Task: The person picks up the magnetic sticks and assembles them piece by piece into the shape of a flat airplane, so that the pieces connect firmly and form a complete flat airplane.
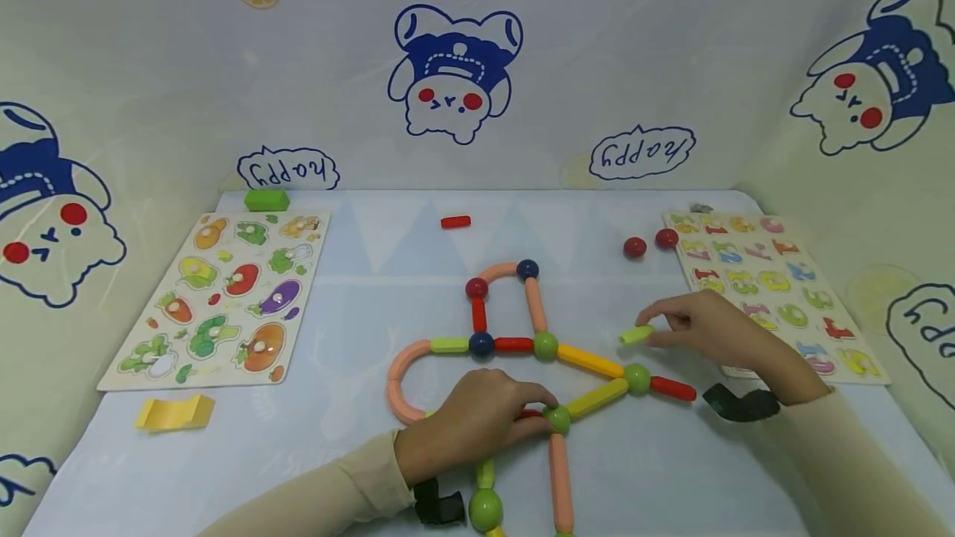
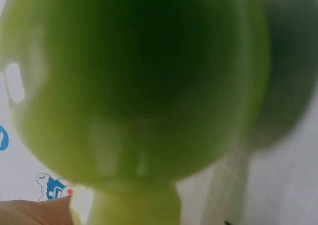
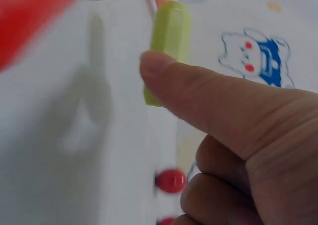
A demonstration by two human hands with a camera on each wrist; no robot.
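Observation:
My left hand reaches into a flat figure of magnetic sticks and balls, pinching a green ball between thumb and forefinger. A yellow-green stick and a long pink stick join that ball. In the left wrist view a large green ball, very close to the camera, hides most of the hand. Out to the right, my right hand holds a short light green stick between thumb and finger, above the table. The thumb lies across this stick in the right wrist view.
A red stick sticks out from the figure's right-hand green ball. Two red balls and a loose red stick lie farther back. Puzzle boards flank both sides, with a yellow block and a green block at left.

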